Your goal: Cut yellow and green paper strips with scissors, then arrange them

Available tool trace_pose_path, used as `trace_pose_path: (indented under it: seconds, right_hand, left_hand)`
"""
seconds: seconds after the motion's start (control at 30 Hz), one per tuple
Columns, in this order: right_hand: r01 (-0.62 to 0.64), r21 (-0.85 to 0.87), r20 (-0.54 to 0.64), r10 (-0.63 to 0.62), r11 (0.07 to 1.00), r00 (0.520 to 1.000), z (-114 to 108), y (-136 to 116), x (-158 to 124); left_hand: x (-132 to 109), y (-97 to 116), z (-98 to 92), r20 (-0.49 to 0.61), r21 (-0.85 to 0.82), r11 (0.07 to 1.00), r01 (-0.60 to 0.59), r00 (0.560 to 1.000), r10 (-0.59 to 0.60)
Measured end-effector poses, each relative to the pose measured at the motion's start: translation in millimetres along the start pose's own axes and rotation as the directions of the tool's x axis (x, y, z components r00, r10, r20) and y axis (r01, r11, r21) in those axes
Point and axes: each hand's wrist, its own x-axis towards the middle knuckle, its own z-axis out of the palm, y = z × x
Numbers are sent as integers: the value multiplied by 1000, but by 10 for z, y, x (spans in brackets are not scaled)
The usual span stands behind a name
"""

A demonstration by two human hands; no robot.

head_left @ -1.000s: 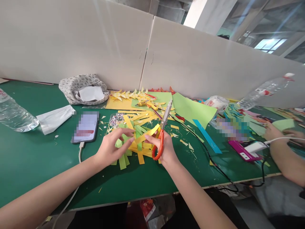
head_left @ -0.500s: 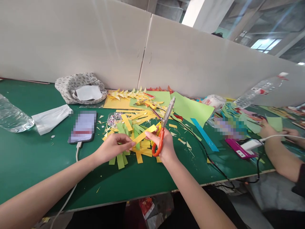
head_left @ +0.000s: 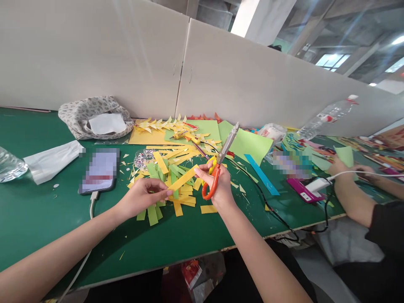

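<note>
My left hand (head_left: 142,198) pinches the near end of a yellow paper strip (head_left: 183,180). My right hand (head_left: 217,187) pinches the strip's far end and also grips orange-handled scissors (head_left: 221,160), whose closed blades point up and away. Both hands hover above a pile of yellow and green paper strips (head_left: 167,185) on the green table (head_left: 41,214).
A phone (head_left: 99,172) on a white cable lies left of the pile, with white tissue (head_left: 50,160), a water bottle (head_left: 9,164) and a patterned cloth bag (head_left: 93,115) beyond. Yellow and green sheets (head_left: 246,143) lie behind. Another person's arms (head_left: 356,189) work at the right.
My left hand closed from spread fingers to a pinch on the strip. The strip has been lifted straight between both hands, and the scissors tilted further right.
</note>
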Motion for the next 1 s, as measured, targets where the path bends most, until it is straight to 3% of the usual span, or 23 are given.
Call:
trace_pose_path:
  seconds: [0.47, 0.7, 1.0]
  right_hand:
    - [1, 3, -38, -1, 1000, 999, 3, 11, 1]
    - [17, 3, -44, -17, 1000, 999, 4, 14, 5]
    - [-34, -35, -22, 33, 999, 999, 7, 20, 3]
  left_hand:
    - [-5, 35, -1, -7, 31, 997, 66, 998, -66]
    - [4, -14, 1, -38, 206, 972, -112, 992, 123]
    - [32, -32, -40, -171, -49, 995, -82, 983, 72]
